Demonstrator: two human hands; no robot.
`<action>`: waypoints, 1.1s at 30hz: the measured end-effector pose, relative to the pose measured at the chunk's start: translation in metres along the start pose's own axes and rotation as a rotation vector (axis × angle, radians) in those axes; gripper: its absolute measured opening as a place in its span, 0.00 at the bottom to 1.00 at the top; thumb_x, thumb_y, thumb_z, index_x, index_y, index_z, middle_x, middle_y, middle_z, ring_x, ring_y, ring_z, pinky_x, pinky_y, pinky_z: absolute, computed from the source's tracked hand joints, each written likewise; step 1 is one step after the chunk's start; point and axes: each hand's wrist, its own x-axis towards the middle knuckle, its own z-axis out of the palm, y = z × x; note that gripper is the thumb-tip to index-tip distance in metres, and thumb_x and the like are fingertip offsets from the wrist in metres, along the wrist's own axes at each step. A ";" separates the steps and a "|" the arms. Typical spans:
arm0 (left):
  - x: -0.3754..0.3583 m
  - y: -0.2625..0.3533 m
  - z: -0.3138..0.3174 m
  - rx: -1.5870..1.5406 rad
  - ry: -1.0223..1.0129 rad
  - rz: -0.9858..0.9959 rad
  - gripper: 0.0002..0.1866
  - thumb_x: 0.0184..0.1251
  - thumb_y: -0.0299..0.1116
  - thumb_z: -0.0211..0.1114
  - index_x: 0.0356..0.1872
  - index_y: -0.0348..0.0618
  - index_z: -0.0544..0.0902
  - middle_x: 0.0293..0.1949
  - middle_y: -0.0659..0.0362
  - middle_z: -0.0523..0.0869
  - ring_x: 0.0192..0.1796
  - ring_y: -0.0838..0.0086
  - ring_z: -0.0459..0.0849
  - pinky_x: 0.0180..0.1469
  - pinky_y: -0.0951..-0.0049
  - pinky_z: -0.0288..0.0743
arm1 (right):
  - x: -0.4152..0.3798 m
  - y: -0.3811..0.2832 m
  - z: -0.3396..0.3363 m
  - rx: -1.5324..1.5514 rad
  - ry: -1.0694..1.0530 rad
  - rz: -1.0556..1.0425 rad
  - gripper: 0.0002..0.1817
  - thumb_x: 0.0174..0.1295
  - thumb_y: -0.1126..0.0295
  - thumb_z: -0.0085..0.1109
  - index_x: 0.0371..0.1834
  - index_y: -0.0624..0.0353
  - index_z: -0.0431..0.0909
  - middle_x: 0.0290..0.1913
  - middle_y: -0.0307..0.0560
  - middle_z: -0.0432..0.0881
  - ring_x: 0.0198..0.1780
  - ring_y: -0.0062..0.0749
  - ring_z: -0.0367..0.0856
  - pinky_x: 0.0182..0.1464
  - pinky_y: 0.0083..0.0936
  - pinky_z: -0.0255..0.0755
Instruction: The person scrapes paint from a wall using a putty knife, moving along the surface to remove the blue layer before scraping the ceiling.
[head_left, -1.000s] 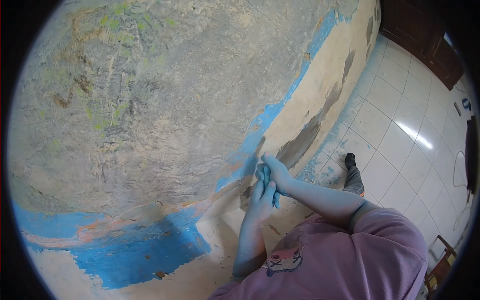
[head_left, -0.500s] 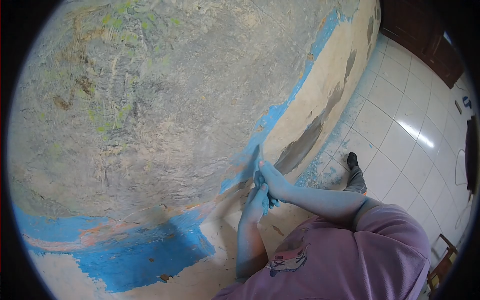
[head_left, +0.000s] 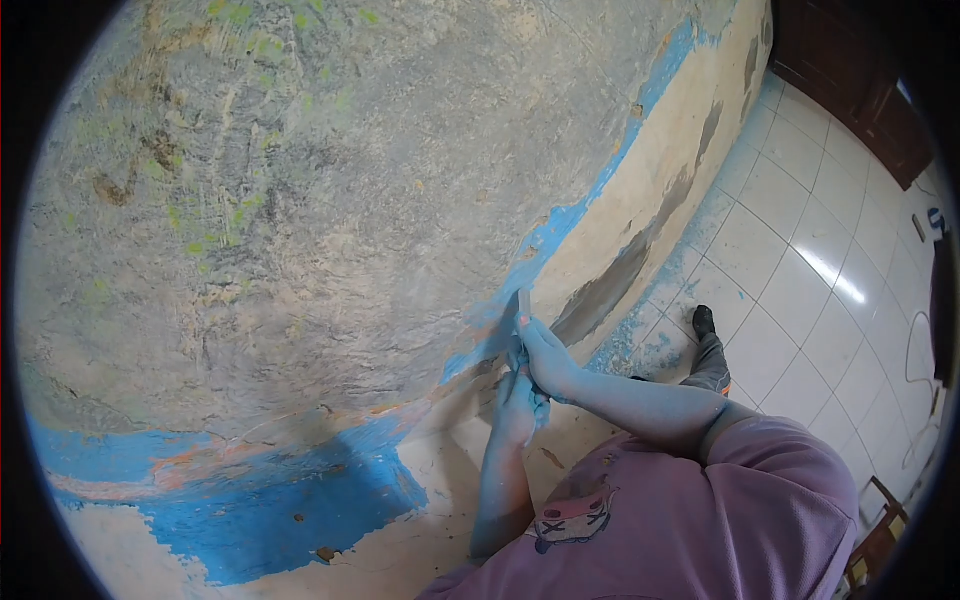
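Both my hands grip one scraper [head_left: 523,305] whose flat blade is pressed against the wall [head_left: 300,220]. My right hand [head_left: 545,355] is uppermost, with a finger laid along the blade. Below it, my left hand [head_left: 517,405] wraps the handle. The blade tip touches the edge of the blue paint band [head_left: 565,225], where bare grey plaster meets the cream lower wall. Both hands and forearms are dusted blue. Much of the handle is hidden inside my fists.
A wide patch of blue paint [head_left: 270,490] remains at the lower left of the wall. White floor tiles [head_left: 790,270] at the right carry blue paint dust by the wall base. My black shoe [head_left: 702,322] stands there. A dark wooden door [head_left: 860,80] is at the far right.
The scraper and both hands have pushed a little upward along the wall, from below the blue band's edge onto it. The hands stay locked together on the tool.
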 end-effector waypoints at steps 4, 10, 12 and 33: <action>0.011 0.002 0.013 0.037 0.048 0.010 0.14 0.74 0.44 0.43 0.33 0.45 0.68 0.18 0.65 0.69 0.12 0.81 0.64 0.12 0.78 0.56 | 0.008 -0.007 -0.011 0.049 -0.020 -0.016 0.23 0.70 0.46 0.33 0.32 0.56 0.64 0.24 0.37 0.67 0.25 0.20 0.65 0.29 0.20 0.63; 0.009 -0.006 0.019 0.086 0.040 0.104 0.15 0.74 0.44 0.43 0.31 0.45 0.68 0.16 0.66 0.67 0.12 0.83 0.63 0.12 0.80 0.55 | 0.000 -0.014 -0.004 0.052 0.037 -0.015 0.23 0.70 0.47 0.31 0.30 0.54 0.66 0.23 0.37 0.65 0.24 0.20 0.62 0.28 0.19 0.59; 0.004 -0.006 0.023 0.094 0.088 0.112 0.16 0.74 0.44 0.43 0.30 0.45 0.69 0.16 0.67 0.66 0.12 0.84 0.63 0.12 0.80 0.55 | 0.000 -0.012 -0.013 0.063 -0.027 0.036 0.23 0.70 0.47 0.33 0.35 0.55 0.66 0.26 0.34 0.66 0.25 0.16 0.63 0.28 0.16 0.62; 0.018 -0.001 0.042 0.083 0.044 0.070 0.15 0.73 0.46 0.44 0.31 0.47 0.68 0.17 0.66 0.67 0.12 0.83 0.63 0.12 0.80 0.55 | 0.009 -0.026 -0.035 -0.101 -0.030 0.083 0.38 0.67 0.39 0.29 0.60 0.66 0.61 0.40 0.47 0.71 0.33 0.22 0.68 0.38 0.22 0.67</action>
